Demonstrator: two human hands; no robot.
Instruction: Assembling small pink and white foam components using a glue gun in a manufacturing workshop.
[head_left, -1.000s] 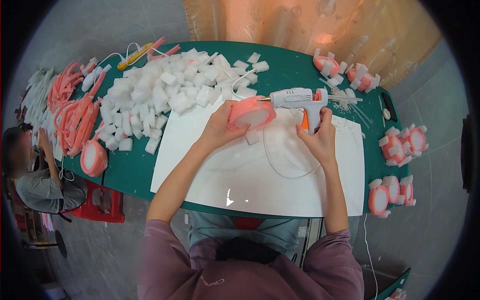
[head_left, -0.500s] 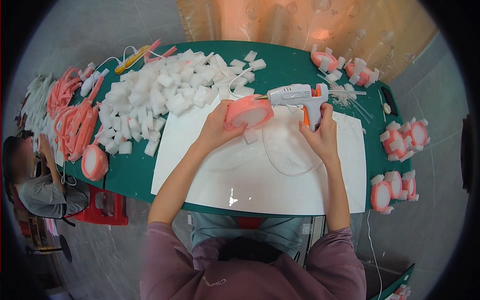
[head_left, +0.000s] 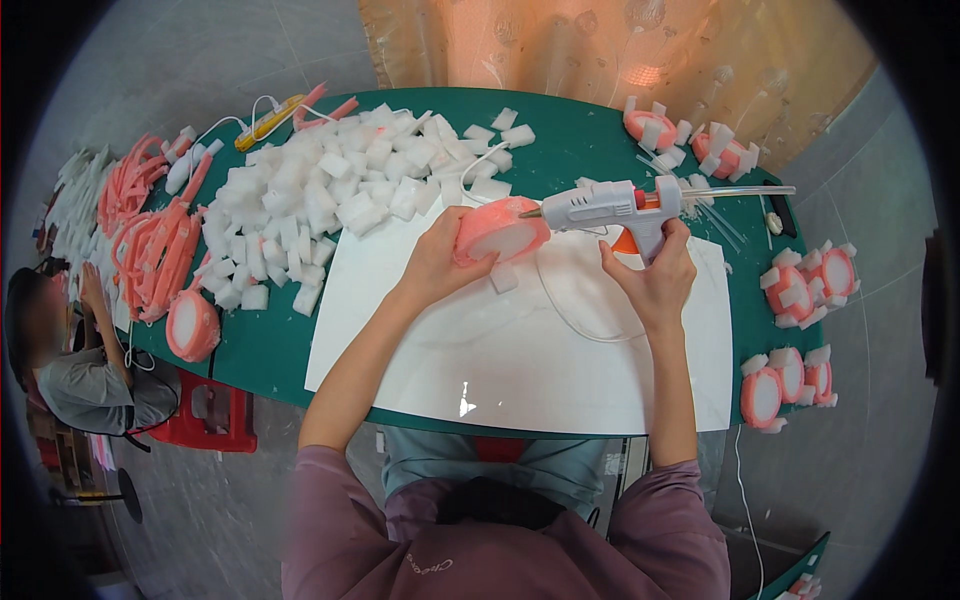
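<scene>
My left hand [head_left: 440,258] is closed around a round pink foam piece [head_left: 503,232] with a white face, held tilted above the white board. In my right hand [head_left: 655,277] is a white-and-grey hot glue gun [head_left: 598,206] with an orange trigger. Its nozzle touches or nearly touches the upper right rim of the pink piece. A clear glue stick [head_left: 745,190] juts from the gun's back end. Just under the pink piece, a small white foam block [head_left: 502,277] shows against the board; whether it is attached cannot be told.
A heap of white foam blocks [head_left: 290,190] covers the left of the green table [head_left: 570,130]. Pink foam strips [head_left: 150,260] lie farther left. Finished-looking pink rounds with white blocks [head_left: 788,290] line the right edge. A person [head_left: 85,370] sits at far left.
The glue gun and my right hand have shifted slightly right and tilted. The glue stick now shows behind the gun. The pink piece stays in my left hand, barely moved.
</scene>
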